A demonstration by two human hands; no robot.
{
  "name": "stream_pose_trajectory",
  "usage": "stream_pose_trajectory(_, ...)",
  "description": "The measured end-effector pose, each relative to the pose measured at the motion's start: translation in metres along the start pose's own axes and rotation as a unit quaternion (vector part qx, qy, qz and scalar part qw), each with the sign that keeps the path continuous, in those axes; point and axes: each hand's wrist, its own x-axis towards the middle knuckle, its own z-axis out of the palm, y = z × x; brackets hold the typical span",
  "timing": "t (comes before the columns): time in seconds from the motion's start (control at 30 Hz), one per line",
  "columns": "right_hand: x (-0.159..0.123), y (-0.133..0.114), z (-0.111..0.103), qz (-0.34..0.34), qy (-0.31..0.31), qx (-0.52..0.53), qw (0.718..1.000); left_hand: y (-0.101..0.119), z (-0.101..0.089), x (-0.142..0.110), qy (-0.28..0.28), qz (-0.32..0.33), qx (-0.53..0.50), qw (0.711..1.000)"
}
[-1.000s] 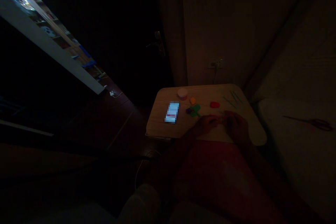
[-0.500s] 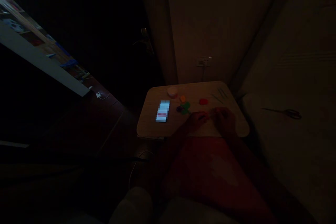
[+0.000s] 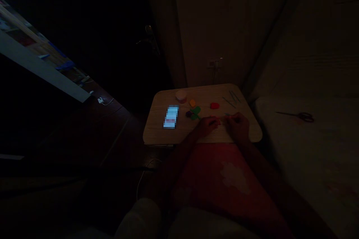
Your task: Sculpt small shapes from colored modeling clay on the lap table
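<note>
In the dim head view, my left hand is over the front part of a small wooden table, its fingers curled in a pinch. My right hand faces it closely, also closed at the fingertips. Small reddish bits show at both sets of fingertips, and a greenish tip is by the right ones; what they hold is too dark to make out. A red lump lies just beyond the hands. Left of them are green leaf-like pieces touching a dark purple piece, with an orange lump behind.
A lit phone and a round tub occupy the table's left side. Several thin green sticks lie at its back right. Scissors rest on a pale surface to the right. A wall socket with a plug is behind the table.
The whole view has shifted slightly, so everything appears a little further left and up. Both hands stay close together with fingers pinched; a greenish tip now shows by the right fingertips.
</note>
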Motion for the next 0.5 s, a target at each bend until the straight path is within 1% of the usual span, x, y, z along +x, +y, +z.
stream_pose_trajectory(0.13,-0.001,-0.003,0.0,0.011,-0.031,-0.003,0.999,0.0,0.0,0.0,-0.001,0.0,0.004,1.0)
stream_pose_trajectory(0.17,-0.001,-0.005,0.0,0.011,-0.048,0.004,0.999,0.0,0.0,0.0,0.001,0.003,0.004,1.0)
stream_pose_trajectory(0.27,-0.002,-0.01,-0.001,-0.014,-0.086,-0.009,0.996,-0.002,0.001,-0.001,0.008,0.007,0.0,1.0)
stream_pose_trajectory(0.37,-0.001,-0.009,-0.001,-0.024,-0.081,-0.03,0.996,-0.004,0.001,0.0,0.006,0.005,0.002,1.0)
stream_pose_trajectory(0.5,0.001,-0.001,0.0,-0.034,-0.081,-0.022,0.996,-0.003,0.001,0.0,0.006,0.007,-0.004,1.0)
